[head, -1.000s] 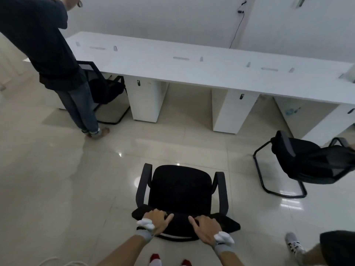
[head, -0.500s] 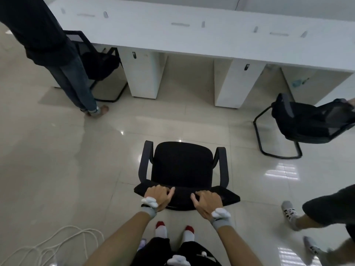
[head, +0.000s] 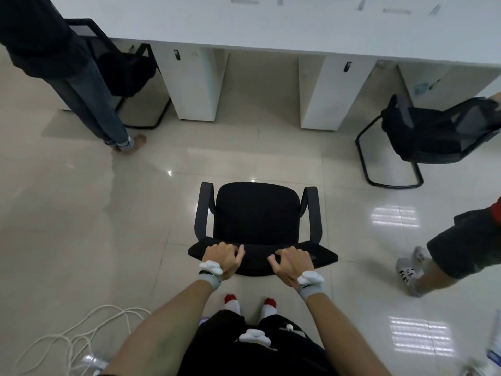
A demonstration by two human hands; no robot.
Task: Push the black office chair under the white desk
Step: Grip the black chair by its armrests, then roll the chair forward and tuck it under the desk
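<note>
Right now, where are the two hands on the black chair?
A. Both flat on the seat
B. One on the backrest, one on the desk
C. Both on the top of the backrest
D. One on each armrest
C: the left hand and the right hand both grip the top edge of the black chair's backrest, armrests untouched.

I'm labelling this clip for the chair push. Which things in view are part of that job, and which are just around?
Part of the job:
black office chair
white desk
left hand and right hand, both gripping the chair's backrest

Just around:
chair tucked under the desk
chair at right
white cable
standing bystander
</note>
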